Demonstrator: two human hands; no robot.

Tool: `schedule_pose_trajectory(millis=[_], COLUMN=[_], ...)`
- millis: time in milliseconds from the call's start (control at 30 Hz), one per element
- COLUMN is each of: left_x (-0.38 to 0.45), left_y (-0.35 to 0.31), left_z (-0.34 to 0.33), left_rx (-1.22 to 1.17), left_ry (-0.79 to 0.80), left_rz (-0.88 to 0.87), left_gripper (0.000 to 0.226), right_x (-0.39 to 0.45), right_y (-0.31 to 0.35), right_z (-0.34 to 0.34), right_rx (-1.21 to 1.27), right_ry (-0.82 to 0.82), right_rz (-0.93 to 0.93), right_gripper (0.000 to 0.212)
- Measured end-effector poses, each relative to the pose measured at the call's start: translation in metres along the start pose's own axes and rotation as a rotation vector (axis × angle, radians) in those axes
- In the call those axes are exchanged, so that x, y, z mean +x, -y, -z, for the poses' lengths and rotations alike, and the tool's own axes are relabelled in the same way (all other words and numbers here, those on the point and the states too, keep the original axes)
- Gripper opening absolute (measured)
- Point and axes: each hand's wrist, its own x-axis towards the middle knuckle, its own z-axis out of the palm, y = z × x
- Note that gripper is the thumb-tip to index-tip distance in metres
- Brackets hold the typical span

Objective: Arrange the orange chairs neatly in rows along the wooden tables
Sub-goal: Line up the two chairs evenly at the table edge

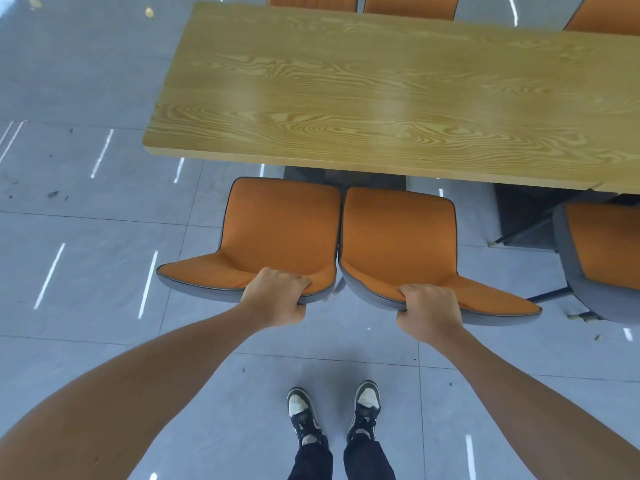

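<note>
Two orange chairs with grey shells stand side by side, touching, at the near long edge of a wooden table point(398, 88). My left hand point(277, 297) grips the top of the backrest of the left chair point(277, 226). The top of the right chair point(398, 237) backrest is held by my right hand point(427, 311). Both seats face the table, their front edges just short of its near edge.
A third orange chair point(606, 251) stands at the right, its black legs showing beside it. More orange chairs point(410, 6) line the table's far side. Grey tiled floor point(86, 209) lies open to the left. My feet point(334, 410) stand behind the chairs.
</note>
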Motion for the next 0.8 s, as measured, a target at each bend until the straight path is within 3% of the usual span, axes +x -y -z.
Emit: schedule_pose_trajectory(millis=[233,433,800], left_x=[0.002,0.002,0.005], left_y=[0.0,-0.002,-0.005], left_z=[-0.001,-0.004,0.002], left_rx=[0.003,0.011,0.042], left_ry=[-0.021,-0.016,0.028], left_rz=[0.0,0.036,0.073], left_gripper=[0.003,0.003,0.005], right_x=[-0.008,0.002,0.002], right_y=[-0.003,-0.008,-0.012], right_z=[-0.009,-0.002,-0.004], right_rx=[-0.005,-0.012,-0.044], right_ry=[-0.018,-0.025,-0.036], right_rz=[0.022,0.029,0.05], right_gripper=[0.014,0.03,0.023])
